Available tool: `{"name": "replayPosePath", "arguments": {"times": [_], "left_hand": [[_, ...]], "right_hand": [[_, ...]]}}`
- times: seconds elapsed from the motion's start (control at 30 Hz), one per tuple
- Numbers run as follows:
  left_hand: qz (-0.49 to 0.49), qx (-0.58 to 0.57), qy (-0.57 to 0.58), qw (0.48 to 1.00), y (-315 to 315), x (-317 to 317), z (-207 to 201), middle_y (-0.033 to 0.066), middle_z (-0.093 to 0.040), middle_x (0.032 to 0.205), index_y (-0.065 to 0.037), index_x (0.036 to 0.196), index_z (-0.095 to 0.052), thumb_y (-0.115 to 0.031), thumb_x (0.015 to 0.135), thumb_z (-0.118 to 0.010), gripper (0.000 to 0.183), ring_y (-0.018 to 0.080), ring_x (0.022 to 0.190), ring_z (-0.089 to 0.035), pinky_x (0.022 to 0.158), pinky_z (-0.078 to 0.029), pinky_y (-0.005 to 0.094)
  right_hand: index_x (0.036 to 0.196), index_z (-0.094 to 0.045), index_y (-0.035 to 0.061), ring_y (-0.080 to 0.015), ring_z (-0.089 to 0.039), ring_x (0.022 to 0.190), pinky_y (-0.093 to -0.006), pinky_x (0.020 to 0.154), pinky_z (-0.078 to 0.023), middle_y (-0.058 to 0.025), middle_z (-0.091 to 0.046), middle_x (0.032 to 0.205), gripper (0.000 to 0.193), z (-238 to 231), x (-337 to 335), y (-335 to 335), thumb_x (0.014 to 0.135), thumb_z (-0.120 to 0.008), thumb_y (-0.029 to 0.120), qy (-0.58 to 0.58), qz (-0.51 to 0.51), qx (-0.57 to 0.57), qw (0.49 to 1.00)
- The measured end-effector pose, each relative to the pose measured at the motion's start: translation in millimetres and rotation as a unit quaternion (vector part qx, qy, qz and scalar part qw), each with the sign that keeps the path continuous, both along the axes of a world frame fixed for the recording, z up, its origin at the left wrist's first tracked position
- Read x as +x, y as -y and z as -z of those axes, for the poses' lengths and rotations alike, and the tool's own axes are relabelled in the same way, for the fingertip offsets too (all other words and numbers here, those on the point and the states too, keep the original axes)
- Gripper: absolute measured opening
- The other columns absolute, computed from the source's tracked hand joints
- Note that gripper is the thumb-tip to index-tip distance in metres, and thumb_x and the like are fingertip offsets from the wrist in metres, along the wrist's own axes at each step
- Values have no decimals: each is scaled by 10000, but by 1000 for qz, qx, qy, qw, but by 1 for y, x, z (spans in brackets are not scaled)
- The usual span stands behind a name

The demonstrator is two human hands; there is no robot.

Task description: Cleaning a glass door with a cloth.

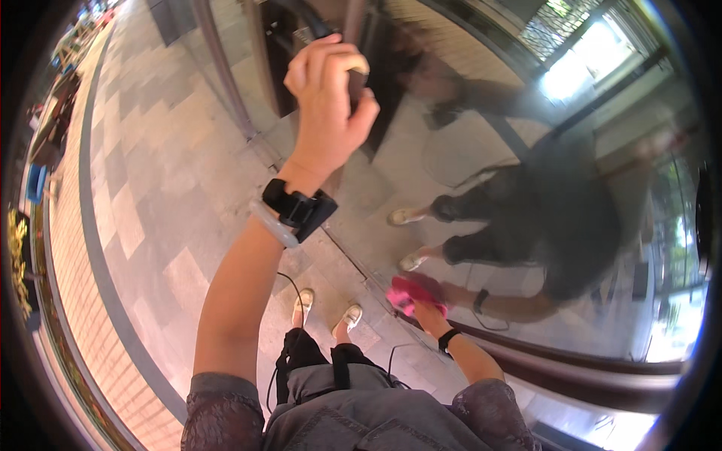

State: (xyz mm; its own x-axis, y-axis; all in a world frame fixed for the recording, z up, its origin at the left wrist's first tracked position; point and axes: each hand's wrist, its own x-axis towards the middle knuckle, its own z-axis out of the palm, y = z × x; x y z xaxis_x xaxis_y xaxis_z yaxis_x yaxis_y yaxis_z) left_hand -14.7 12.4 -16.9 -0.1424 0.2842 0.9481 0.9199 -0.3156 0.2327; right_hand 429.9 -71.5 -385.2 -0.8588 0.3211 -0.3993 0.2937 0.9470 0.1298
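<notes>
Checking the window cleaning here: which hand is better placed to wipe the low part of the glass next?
Right, probably. The right hand presses a pink cloth against the low glass. The left hand is raised high, fingers wrapped around a dark handle.

Two hands are in view: the left hand (331,98) closed around one dark handle (355,71), the right hand (425,312) pressing one pink cloth (410,293) to one glass door (526,188). Two wrist bands and two pale shoes (303,304) are present.

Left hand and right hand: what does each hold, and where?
The left hand grips a dark handle at its end. The right hand presses a pink cloth on the glass.
</notes>
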Motion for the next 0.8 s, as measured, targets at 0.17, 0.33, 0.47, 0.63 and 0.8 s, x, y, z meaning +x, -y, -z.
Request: {"name": "replayPosePath", "arguments": {"times": [0.17,0.33,0.47,0.63,0.8], "left_hand": [[24,-11,19,999,1,6,-9,67,-563,1049,-92,975,-518,-21,652,-633,350,304,1154,-463,979,-269,426],[20,-44,-2,999,8,7,-17,88,-550,1054,-82,983,-515,-27,666,-650,349,323,1155,-455,987,-291,446],[12,-54,-5,998,11,4,-14,97,-540,1071,-77,996,-504,-35,676,-641,351,330,1173,-442,995,-289,459],[27,-46,2,999,1,19,-15,109,-525,1088,-57,989,-476,14,705,-601,318,338,1201,-403,1007,-275,468],[2,-46,7,999,2,18,-12,123,-507,1094,-40,995,-482,-15,704,-589,311,345,1207,-389,1015,-257,478]], "right_hand": [[1135,-594,55,-250,-583,1063,-360,920,-455,-159,-555,1231,354,-147,-72,-22,804,-550,173,-114,114,87,983],[1036,-645,111,-317,-529,1099,-452,914,-428,-145,-553,1218,266,-292,-46,-27,777,-666,169,-473,137,271,827],[1006,-662,112,-333,-468,1108,-463,919,-393,-172,-531,1186,257,-411,7,-5,792,-693,250,-468,264,539,648],[1191,-566,136,-314,-472,1143,-514,995,-337,-129,-527,1230,383,-309,75,5,866,-601,334,-812,363,-401,221],[1196,-563,137,-316,-467,1152,-516,1000,-332,-128,-526,1236,388,-180,21,37,863,-596,333,-701,458,-543,63]]}}
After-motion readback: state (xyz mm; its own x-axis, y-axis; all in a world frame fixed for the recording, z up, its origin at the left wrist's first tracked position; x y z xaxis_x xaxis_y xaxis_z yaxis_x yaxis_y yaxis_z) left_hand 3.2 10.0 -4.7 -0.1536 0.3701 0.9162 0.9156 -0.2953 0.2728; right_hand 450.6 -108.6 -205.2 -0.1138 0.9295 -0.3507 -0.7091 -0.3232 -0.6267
